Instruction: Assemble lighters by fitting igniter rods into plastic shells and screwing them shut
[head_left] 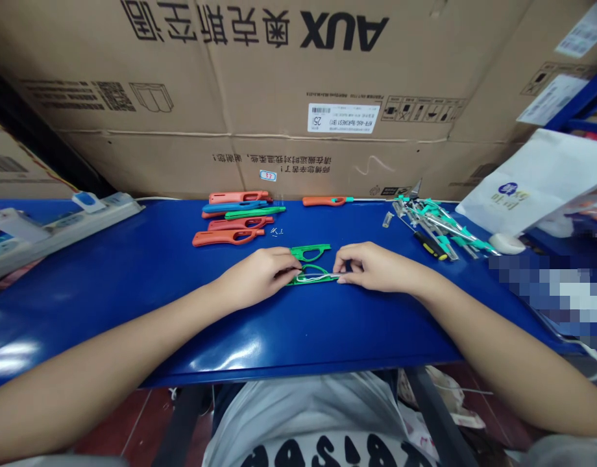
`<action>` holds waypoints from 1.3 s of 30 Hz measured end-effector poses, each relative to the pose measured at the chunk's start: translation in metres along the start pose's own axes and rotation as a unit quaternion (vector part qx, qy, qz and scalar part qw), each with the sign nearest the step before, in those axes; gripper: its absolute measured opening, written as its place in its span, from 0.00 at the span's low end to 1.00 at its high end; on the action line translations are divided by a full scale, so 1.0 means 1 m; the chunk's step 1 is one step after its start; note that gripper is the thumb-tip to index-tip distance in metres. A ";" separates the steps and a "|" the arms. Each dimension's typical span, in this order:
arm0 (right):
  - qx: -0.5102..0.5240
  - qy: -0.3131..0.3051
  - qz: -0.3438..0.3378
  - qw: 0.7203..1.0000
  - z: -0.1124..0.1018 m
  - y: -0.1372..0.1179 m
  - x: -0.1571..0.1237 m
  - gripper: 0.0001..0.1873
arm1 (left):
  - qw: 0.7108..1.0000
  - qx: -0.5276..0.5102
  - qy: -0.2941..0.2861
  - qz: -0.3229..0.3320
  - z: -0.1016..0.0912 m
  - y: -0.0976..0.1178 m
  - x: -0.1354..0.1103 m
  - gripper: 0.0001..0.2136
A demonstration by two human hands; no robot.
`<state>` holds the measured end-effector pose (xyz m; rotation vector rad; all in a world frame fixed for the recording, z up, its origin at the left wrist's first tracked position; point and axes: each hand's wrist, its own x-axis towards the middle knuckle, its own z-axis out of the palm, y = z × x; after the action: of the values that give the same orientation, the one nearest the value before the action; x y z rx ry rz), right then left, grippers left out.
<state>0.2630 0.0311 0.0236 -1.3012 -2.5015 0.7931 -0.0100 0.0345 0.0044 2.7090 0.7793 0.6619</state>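
Two green lighter casing halves lie in front of me, one above the other. My left hand (pixel 259 275) is closed, its fingertips pinching the rear end of the nearer green casing half (pixel 316 281). A white wire (pixel 305 279) runs along the inside of that half. At its nose, my right hand (pixel 374 267) pinches a thin, silvery piece, mostly hidden by the fingers. The farther green casing half (pixel 310 251) rests just beyond the fingers, its rear end partly covered by my left hand.
Several orange lighter casings (pixel 228 238) lie at the back left with blue (pixel 235 206) and green ones (pixel 254 212). An orange lighter (pixel 322 201) is back centre. Right: metal-and-teal lighter parts (pixel 437 224), a black-yellow screwdriver (pixel 431 246), a white bag (pixel 532 185). Left: a power strip (pixel 108 214). Behind: a cardboard box (pixel 220 97).
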 end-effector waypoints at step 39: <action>-0.019 -0.036 0.047 0.998 -0.006 -0.008 -0.006 0.07 | 0.998 -0.057 -0.017 -0.023 0.001 0.008 0.002 0.07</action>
<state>0.2631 0.0246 0.0333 -1.4370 -2.5385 0.8290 -0.0046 0.0290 0.0066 2.5856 0.7686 0.6290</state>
